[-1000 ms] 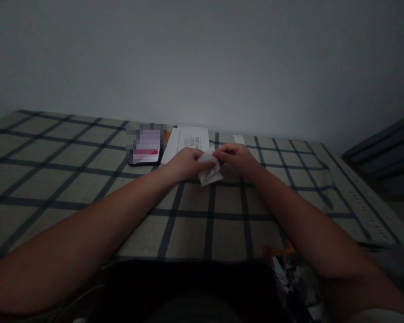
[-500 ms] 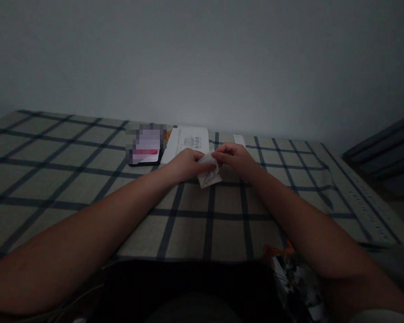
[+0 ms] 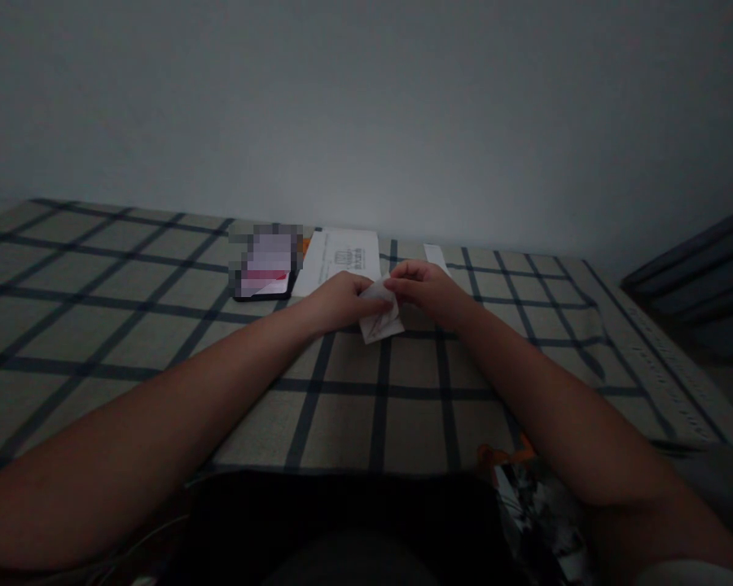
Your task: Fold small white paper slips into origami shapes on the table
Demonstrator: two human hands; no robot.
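A small piece of thin white paper (image 3: 381, 324) is held above the checked tablecloth, near the middle of the view. My left hand (image 3: 342, 301) is closed on it, with the thumb lying across its face. The fingers of my right hand (image 3: 424, 286) pinch its upper right edge. Faint marks show on its lower part, too dim to read. Just behind my left hand lies a white sheet or booklet (image 3: 335, 251) with a printed emblem. A narrow white strip (image 3: 435, 257) lies behind my right hand.
A phone (image 3: 265, 273) with a lit, partly blurred screen lies left of the booklet, and something orange (image 3: 306, 245) peeks out between them. A checked cloth (image 3: 128, 309) covers the table up to the grey wall (image 3: 366, 114). Near my right forearm is a dark-and-white bundle (image 3: 543, 505).
Both hands keep their hold and have shifted very slightly. The lower part of the paper looks a little flatter and its marks show more.
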